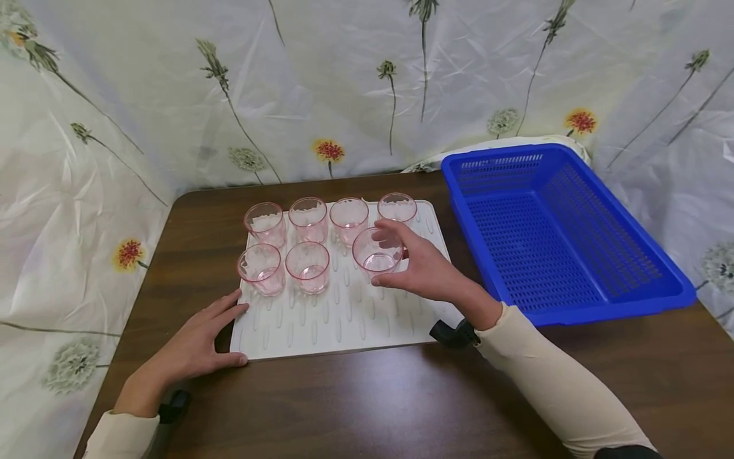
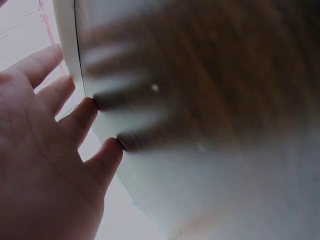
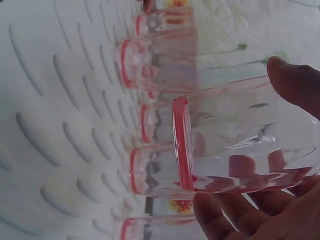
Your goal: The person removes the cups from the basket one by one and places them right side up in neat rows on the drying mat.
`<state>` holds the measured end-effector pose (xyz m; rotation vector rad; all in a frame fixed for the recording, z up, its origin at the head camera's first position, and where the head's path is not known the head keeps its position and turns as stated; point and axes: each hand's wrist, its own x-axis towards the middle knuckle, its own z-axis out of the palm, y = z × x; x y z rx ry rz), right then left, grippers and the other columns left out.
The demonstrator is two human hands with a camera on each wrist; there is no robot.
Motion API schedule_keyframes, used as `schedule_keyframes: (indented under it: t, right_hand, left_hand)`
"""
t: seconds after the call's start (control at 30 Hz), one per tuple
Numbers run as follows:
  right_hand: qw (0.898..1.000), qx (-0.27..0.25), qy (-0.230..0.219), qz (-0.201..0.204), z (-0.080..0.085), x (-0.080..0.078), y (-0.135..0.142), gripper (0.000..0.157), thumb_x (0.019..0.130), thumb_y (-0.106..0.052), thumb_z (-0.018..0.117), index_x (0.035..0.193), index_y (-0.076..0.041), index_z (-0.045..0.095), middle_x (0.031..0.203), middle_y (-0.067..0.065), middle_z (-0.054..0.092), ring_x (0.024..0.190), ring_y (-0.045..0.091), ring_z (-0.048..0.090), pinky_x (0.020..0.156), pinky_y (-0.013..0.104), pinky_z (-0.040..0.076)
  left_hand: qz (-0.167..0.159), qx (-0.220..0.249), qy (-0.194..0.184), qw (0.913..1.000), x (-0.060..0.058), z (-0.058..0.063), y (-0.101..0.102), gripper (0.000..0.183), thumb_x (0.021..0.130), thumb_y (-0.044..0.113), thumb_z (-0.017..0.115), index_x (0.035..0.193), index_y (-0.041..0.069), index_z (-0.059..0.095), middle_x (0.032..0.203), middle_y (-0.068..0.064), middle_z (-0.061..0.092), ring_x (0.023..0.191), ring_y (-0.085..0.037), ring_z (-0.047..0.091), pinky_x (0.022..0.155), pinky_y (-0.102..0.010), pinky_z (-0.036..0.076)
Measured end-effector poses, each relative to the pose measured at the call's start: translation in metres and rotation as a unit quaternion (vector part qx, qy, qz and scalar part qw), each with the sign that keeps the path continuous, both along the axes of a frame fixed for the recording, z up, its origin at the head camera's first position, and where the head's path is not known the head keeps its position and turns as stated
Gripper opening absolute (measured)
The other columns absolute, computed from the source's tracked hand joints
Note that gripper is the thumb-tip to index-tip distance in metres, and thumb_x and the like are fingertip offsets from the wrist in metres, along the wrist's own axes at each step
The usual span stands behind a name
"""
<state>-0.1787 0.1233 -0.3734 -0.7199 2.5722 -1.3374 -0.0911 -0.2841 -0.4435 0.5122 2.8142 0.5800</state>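
Note:
My right hand (image 1: 421, 264) grips a clear pink-tinted glass (image 1: 378, 250) by its sides, thumb on one side and fingers on the other. In the right wrist view the glass (image 3: 240, 137) shows its thick pink base, close over the white ridged mat (image 1: 338, 325). My left hand (image 1: 195, 338) lies at the mat's left edge, fingers spread, the fingertips and thumb right at the border. Several matching glasses stand upright on the mat: a back row, including one glass (image 1: 349, 220) behind the held one, and two in front, a left glass (image 1: 262, 271) and a right glass (image 1: 308, 268).
A large blue plastic basket (image 1: 573, 312) with slotted walls stands on the right of the brown wooden table (image 1: 344, 401). Flower-printed sheeting (image 1: 344, 83) hangs behind the table and at its sides.

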Motion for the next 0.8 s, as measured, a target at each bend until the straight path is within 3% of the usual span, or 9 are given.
schedule_keyframes:
  t: [0.37,0.8]
  right_hand:
    - [1.000,-0.015,-0.025,0.009,-0.026,-0.007,-0.015,0.086,0.080,-0.015,0.083,0.150,-0.013,0.032,0.145,0.011,0.053,0.137,0.032,0.050,0.109,0.056,0.042]
    - [0.997,-0.036,-0.061,0.009,-0.052,-0.020,-0.027,0.087,0.080,-0.017,0.082,0.151,-0.010,0.032,0.147,0.012,0.051,0.137,0.032,0.050,0.108,0.052,0.046]
  left_hand:
    - [0.001,-0.007,-0.004,1.0000,-0.002,0.000,0.001,0.095,0.073,0.058,0.079,0.148,0.012,0.045,0.163,-0.017,0.028,0.146,-0.044,0.032,0.112,-0.067,0.032]
    - [0.000,-0.005,-0.003,1.0000,-0.002,0.000,0.001,0.095,0.073,0.058,0.080,0.148,0.011,0.046,0.163,-0.018,0.029,0.146,-0.044,0.032,0.112,-0.067,0.032]
